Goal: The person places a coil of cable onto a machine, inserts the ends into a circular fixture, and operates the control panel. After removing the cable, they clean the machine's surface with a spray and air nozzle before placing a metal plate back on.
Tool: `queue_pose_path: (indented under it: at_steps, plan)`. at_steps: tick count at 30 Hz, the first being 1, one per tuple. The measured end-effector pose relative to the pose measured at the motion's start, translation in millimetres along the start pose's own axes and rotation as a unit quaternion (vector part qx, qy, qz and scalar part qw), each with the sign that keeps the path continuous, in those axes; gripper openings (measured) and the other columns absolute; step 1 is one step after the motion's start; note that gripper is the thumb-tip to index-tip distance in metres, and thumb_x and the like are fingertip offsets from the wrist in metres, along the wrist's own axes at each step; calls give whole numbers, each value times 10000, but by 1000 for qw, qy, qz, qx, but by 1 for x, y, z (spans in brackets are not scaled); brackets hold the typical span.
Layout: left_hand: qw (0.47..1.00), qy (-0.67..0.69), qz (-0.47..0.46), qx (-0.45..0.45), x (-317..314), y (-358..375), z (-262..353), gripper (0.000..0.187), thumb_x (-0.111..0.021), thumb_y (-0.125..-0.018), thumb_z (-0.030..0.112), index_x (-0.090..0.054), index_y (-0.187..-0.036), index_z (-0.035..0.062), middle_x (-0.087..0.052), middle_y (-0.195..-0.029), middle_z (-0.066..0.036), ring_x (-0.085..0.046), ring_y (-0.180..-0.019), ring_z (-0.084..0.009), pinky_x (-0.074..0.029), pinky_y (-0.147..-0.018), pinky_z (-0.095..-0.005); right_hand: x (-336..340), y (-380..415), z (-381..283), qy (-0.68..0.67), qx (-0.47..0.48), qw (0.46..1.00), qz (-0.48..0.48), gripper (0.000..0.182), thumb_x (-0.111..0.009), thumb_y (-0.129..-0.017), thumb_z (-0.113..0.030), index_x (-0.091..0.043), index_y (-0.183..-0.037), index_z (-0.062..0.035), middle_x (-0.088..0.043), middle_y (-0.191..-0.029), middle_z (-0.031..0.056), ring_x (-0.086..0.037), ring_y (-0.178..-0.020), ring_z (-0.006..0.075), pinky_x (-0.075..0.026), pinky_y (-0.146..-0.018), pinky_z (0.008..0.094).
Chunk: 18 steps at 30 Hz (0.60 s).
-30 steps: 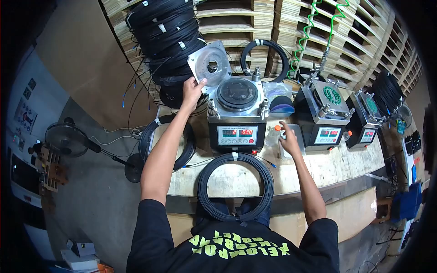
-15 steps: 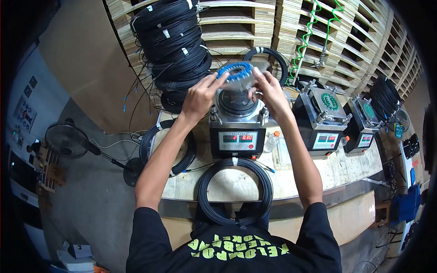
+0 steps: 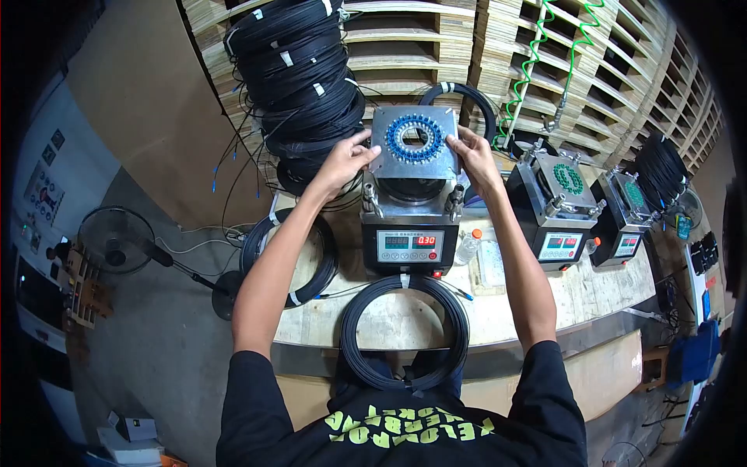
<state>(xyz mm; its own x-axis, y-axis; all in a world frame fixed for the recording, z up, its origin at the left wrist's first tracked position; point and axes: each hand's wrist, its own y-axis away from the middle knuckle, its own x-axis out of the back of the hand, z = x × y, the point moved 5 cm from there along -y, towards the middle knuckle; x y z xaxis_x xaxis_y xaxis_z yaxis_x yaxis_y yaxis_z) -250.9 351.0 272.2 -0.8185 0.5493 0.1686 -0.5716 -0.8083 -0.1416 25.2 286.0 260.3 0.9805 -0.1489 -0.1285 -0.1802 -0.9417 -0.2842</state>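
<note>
Fixture plate [image 3: 413, 142] (one, ringed with blue connectors) gripped at opposite edges by left hand [image 3: 345, 161] and right hand [image 3: 472, 156], above one of three machines [image 3: 410, 210] along the worktop's [image 3: 537, 300] far edge.

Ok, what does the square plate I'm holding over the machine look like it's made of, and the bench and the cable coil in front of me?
The square plate, held by the left hand and right hand, looks like bare metal, dull silver-grey; its blue ring seems plastic. The bench looks like raw, unpainted plywood: pale and scuffed. The cable coil looks jacketed in matte black plastic or rubber.
</note>
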Motion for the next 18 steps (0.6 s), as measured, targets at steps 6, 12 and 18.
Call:
queue_pose_path:
  at_steps: [6,12,18]
  plan:
    - [998,53,12,28,-2,5,-31,652,-739,-925,51,-436,-1496,-35,-691,-878,-26,-591,-777,-60,-481,-719,-230,10,7,25,98,-53,993,43,445,-729,-961,-170,-625,-1326,63,-656,-756,-27,-509,-609,35,-382,-524,235]
    - [994,90,11,57,2,10,-48,639,-742,-914,21,-463,-1488,-5,-689,-923,-33,-637,-812,-74,-511,-730,-221,16,4,40,124,-67,989,38,546,-771,-929,-202,-593,-1361,81,-501,-638,-89,-379,-538,22,-285,-470,246]
    - [992,99,13,78,0,10,-54,672,-756,-911,45,-450,-1508,2,-673,-928,-19,-638,-836,-71,-519,-747,-230,19,9,44,217,-56,973,48,591,-794,-911,-224,-586,-1342,121,-410,-635,-99,-346,-559,28,-285,-493,254]
